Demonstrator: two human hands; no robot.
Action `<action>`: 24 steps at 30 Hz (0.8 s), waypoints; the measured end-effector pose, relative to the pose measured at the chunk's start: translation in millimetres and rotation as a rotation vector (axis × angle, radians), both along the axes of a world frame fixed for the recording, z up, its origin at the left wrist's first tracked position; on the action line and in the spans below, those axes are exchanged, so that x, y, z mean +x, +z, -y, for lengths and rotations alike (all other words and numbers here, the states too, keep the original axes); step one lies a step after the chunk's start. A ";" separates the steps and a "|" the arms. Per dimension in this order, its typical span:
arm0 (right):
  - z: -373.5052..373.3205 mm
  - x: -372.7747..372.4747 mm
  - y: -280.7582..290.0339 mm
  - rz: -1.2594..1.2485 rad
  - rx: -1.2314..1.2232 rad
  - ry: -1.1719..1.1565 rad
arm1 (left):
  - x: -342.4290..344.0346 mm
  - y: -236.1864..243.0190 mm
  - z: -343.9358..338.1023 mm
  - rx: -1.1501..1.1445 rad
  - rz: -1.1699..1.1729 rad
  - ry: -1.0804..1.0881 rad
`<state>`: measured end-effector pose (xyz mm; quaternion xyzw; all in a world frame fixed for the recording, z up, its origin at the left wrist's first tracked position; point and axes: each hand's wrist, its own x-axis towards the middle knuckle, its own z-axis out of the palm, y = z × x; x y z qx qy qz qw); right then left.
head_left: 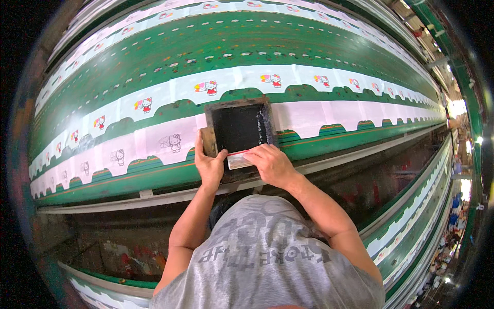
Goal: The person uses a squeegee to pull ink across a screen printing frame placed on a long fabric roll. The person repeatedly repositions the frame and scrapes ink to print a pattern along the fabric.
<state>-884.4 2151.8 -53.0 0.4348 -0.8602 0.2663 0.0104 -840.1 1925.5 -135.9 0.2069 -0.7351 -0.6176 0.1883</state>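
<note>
A dark-framed printing screen lies over the row of pale pink fabric pieces, its mesh coated with black ink. Along its near side sits a squeegee with a light-coloured body and a red strip. My right hand is closed round the squeegee's right part, fingers bent over its top. My left hand grips the screen's left edge, thumb close to the squeegee's left end. A pink piece left of the screen carries a black cat outline; pink pieces to the right look unprinted.
A long green printing table runs from left to right, with a pale rail along its near edge. Beyond the pink row lies a white row with coloured cat prints. Another table with fabric stands behind me at the right.
</note>
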 end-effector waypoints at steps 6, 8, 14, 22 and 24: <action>-5.3 -33.4 6.4 0.142 0.100 0.104 | -3.4 -9.5 3.1 -0.007 -0.031 0.006; -3.3 -58.9 4.9 0.226 0.131 0.130 | -3.9 -12.4 8.1 0.049 -0.042 0.008; 24.4 -127.3 -2.5 0.188 0.094 0.103 | -2.4 -14.6 29.7 0.242 0.000 -0.070; 46.9 -139.7 -22.4 0.051 -0.018 -0.076 | -1.8 -12.6 33.8 0.258 0.018 -0.074; 48.0 -135.0 -22.6 0.047 -0.010 -0.108 | -2.8 -14.4 33.3 0.248 -0.001 -0.081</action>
